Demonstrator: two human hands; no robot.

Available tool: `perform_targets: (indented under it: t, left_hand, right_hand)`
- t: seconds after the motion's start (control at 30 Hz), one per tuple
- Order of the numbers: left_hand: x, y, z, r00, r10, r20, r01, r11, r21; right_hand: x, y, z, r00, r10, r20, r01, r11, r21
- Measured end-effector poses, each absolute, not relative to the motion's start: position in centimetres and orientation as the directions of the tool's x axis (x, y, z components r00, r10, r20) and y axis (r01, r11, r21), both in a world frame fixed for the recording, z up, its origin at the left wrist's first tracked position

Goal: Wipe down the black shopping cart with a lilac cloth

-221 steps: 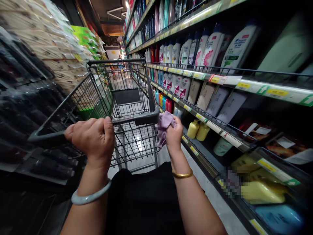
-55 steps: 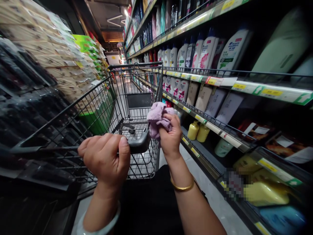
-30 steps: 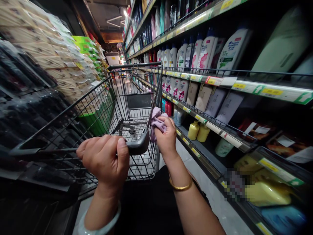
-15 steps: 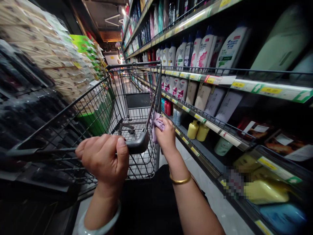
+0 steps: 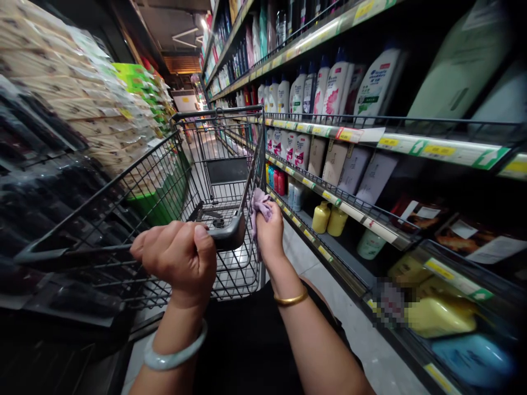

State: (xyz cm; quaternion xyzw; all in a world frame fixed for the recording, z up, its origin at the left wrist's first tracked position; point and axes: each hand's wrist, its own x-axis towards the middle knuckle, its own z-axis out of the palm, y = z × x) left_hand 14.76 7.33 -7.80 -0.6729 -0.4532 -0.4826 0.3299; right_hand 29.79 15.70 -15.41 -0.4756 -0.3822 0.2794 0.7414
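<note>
Lilac cloth (image 5: 258,201): bunched against the right-hand rim wire of the cart, at 12 o'clock of the right hand, just past the end of the handle.
Right hand (image 5: 269,233): fingers (image 5: 268,214) closed round the cloth and pressing it to the wire; a gold bangle (image 5: 290,299) sits on the wrist.
Left hand (image 5: 177,262): fingers (image 5: 162,244) wrapped firmly over the grey plastic handle (image 5: 225,237), thumb on top; a pale jade-coloured bangle (image 5: 175,355) is at 6 o'clock of it.
Wire shopping cart (image 5: 164,186): nose pointing down the aisle toward 12 o'clock.
Shelf rail (image 5: 315,189): at 3 o'clock of the cart and close alongside; shampoo bottles (image 5: 335,82) stand above, two yellow bottles (image 5: 329,218) at 3 o'clock of the cloth.
Stacked packs (image 5: 82,104): at 9 o'clock of the cart.
Risk, snagging: the cloth may catch on the wire mesh if dragged hard.
Risk, rolling: with only one hand steadying it, a sideways push may swing the cart into the shelf rail and knock bottles.
Risk, knuckles: the gap to the shelf looks narrow, so the right hand could get pinched.
</note>
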Motion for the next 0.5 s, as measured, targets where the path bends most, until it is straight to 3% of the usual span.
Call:
perform_targets:
  t: [0.1, 0.23, 0.3, 0.4, 0.5]
  left_hand:
    - [15.2, 7.8, -7.8, 0.108, 0.301, 0.947, 0.937, -0.349, 0.004]
    - [15.4, 8.2, -7.8, 0.135, 0.283, 0.950, 0.935, -0.353, -0.028]
    - [15.7, 8.5, -7.8, 0.148, 0.257, 0.955, 0.929, -0.367, -0.046]
    - [16.3, 8.9, -7.7, 0.148, 0.242, 0.959, 0.925, -0.377, -0.047]
    - [16.9, 9.3, -7.7, 0.144, 0.231, 0.962, 0.926, -0.374, -0.049]
  right_hand:
    - [30.1, 14.8, -13.9, 0.521, 0.789, 0.326, -0.183, 0.476, -0.860]
    - [30.8, 14.8, -13.9, 0.532, 0.731, 0.427, -0.074, 0.543, -0.836]
    - [31.1, 15.6, -14.9, 0.544, 0.746, 0.384, -0.025, 0.472, -0.881]
    - [31.6, 16.2, -15.7, 0.541, 0.807, 0.235, -0.086, 0.331, -0.940]
    - [32.1, 15.4, -14.5, 0.536, 0.789, 0.300, -0.137, 0.433, -0.891]
